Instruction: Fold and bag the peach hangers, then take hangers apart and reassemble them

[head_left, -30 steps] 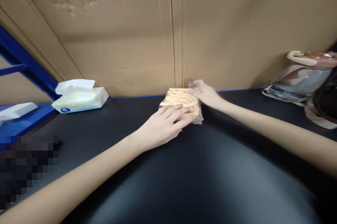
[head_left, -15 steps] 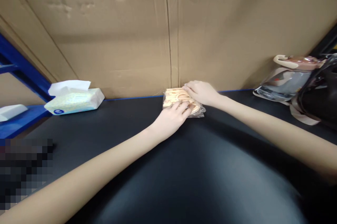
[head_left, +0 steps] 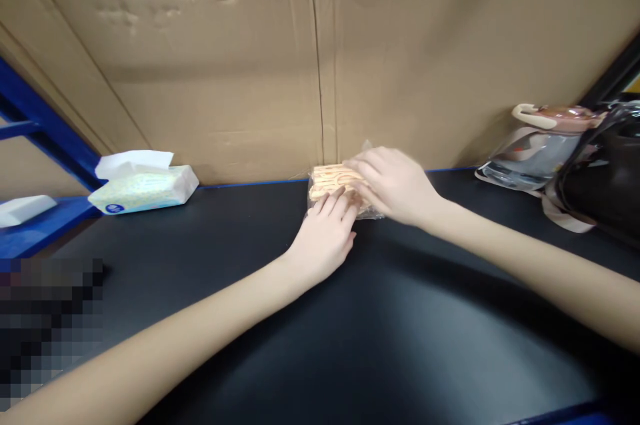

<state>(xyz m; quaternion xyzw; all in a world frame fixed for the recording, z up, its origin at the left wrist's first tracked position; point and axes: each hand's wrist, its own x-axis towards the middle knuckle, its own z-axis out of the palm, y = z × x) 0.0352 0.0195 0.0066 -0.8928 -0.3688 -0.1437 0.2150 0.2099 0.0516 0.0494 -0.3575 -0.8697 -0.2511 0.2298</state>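
A clear plastic bag of light tan, stick-like pieces lies on the black tabletop against the cardboard. What the pieces are exactly, I cannot tell. My left hand is at the bag's near edge, its fingers stretched forward and resting on the front of it. From the right, my right hand reaches over the bag with fingers extended and slightly blurred, covering much of its right side. A bit of clear wrap sticks up behind the right hand. Neither hand is closed around the bag.
On the left sits a soft tissue pack with a sheet pulled up. A blue metal frame stands beyond it. At right are a clear bottle with a pink lid and a dark bag. Cardboard walls the back.
My right hand has come nearer and now covers more of the bag's right side. My left hand has drawn back slightly, its thumb showing. The bag has stayed nearly in place.
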